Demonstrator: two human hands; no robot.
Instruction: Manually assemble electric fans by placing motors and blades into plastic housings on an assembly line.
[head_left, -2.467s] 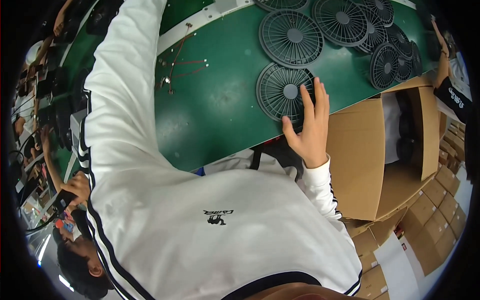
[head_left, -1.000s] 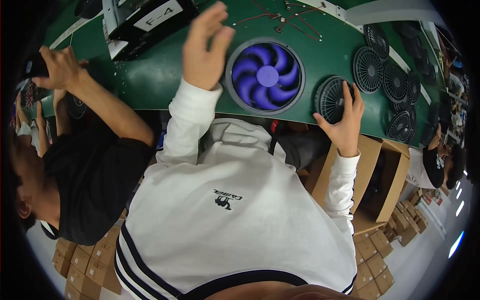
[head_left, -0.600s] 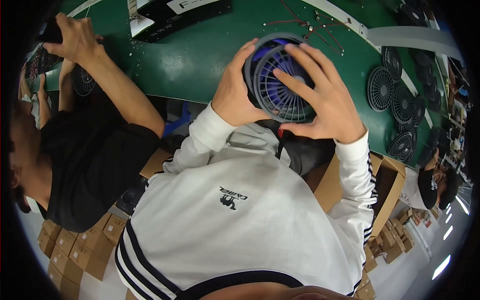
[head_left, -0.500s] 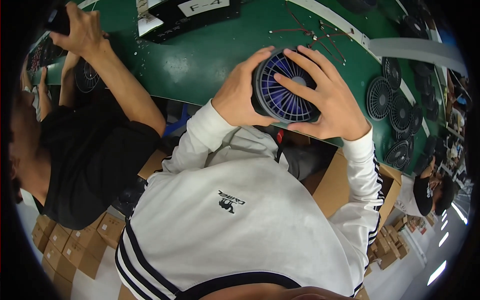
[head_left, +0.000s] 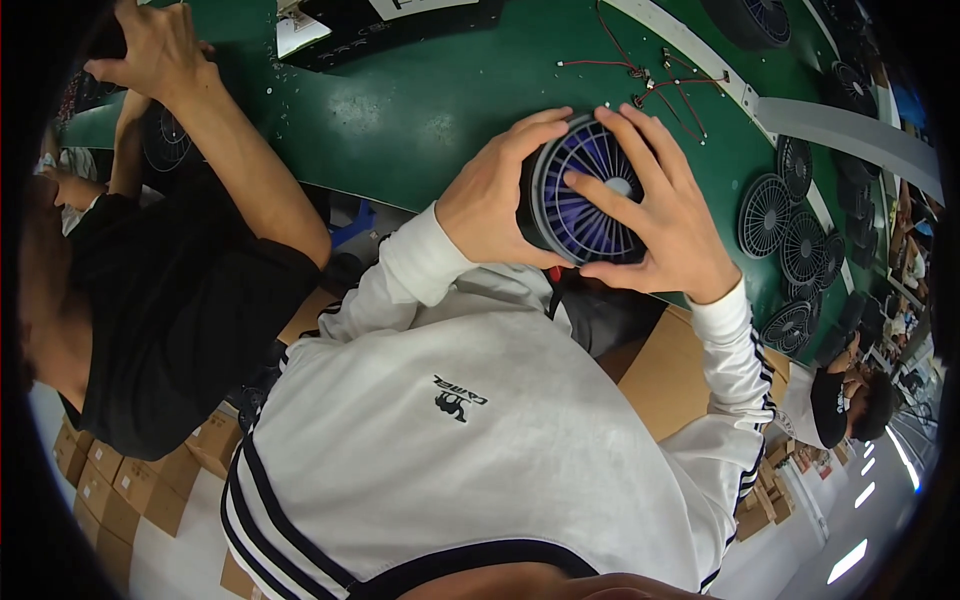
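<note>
A small round fan [head_left: 585, 225] with a dark slotted grille and blue-violet blades is held between my two hands, just over the near edge of the green table [head_left: 400, 130]. My left hand [head_left: 490, 190] wraps the left side of its housing, thumb below and fingers along the top. From the right, my right hand [head_left: 675, 215] grips the rim, with its fingers lying across the grille and its thumb at the lower edge. The grille faces up toward me and tilts slightly to the right. The fan's underside is hidden.
Red and black wires [head_left: 655, 85] lie at the back of the table, near a pale divider strip. Several black fan grilles [head_left: 768, 215] lie at the right. A black box [head_left: 390, 35] stands at the back. On the left sits a co-worker [head_left: 200, 300]; an open carton [head_left: 655, 370] is below my right arm.
The fan and both hands appear slightly farther right and lower, as does the table's background. My hold on the fan is nearly the same. The co-worker's raised hand has moved up a little.
</note>
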